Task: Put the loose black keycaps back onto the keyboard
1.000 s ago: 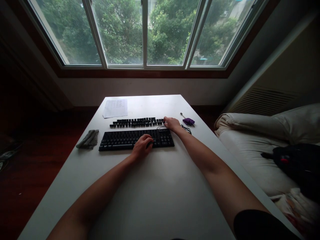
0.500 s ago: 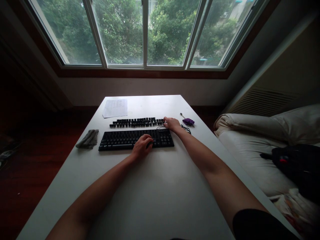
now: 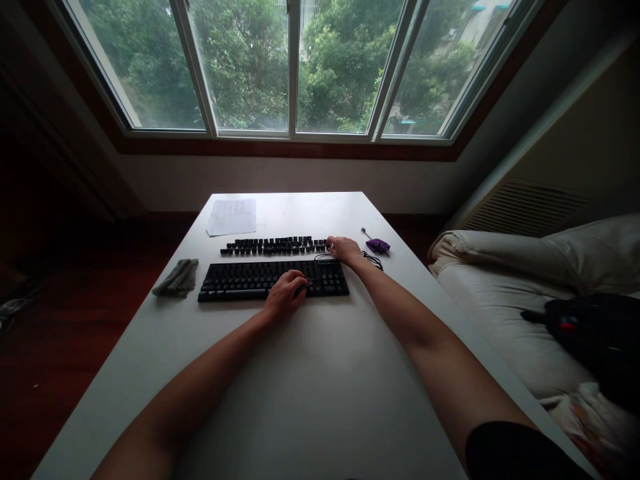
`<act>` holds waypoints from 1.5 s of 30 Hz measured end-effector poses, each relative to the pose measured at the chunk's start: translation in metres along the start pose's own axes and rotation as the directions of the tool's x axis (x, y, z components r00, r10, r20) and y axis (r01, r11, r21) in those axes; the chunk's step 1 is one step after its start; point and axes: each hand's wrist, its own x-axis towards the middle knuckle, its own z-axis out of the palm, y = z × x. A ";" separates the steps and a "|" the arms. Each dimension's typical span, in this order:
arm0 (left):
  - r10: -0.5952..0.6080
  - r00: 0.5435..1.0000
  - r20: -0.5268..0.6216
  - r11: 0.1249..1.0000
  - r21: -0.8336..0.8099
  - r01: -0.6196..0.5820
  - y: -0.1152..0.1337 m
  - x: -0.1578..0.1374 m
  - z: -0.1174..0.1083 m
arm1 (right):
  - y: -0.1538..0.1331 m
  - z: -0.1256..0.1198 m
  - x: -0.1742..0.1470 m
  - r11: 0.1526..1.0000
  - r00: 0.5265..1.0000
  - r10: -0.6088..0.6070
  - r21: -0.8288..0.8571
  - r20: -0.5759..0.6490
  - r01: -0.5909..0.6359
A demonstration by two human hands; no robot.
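Long black keyboard (image 3: 240, 281), crosswise, left hand (image 3: 287, 292) over it; behind it, small black keycaps (image 3: 280, 251), just left of our nearer right hand (image 3: 345, 249). Grips curled, holdings unclear.

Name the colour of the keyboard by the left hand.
The keyboard is black, best seen in the head view.

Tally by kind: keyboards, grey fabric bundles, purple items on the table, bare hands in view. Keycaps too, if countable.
Keyboard: 1
Grey fabric bundle: 1
Purple item: 1
Hands: 2, left hand and right hand
Loose keycaps: too small to count, left out
Total: 5
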 end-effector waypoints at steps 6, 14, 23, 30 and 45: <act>0.004 1.000 0.000 1.000 0.014 -0.004 -0.001 0.000 0.000 | 0.001 0.001 -0.005 0.999 0.998 -0.003 0.037 -0.066 0.006; 0.011 1.000 0.006 1.000 0.027 -0.011 -0.001 -0.001 0.001 | -0.016 -0.017 -0.040 0.986 0.972 -0.127 0.082 -0.196 0.145; 0.039 0.999 0.005 0.998 0.046 -0.040 -0.004 -0.001 0.005 | -0.015 -0.020 -0.079 0.996 0.995 -0.001 0.094 -0.097 0.010; 0.050 0.999 0.012 0.996 0.069 -0.051 -0.004 -0.001 0.005 | -0.019 -0.009 -0.087 0.987 0.990 0.134 0.095 -0.049 -0.129; 0.055 0.997 0.045 0.994 0.091 -0.059 -0.001 -0.001 0.003 | -0.022 0.007 -0.101 0.980 0.970 0.089 0.194 -0.228 -0.044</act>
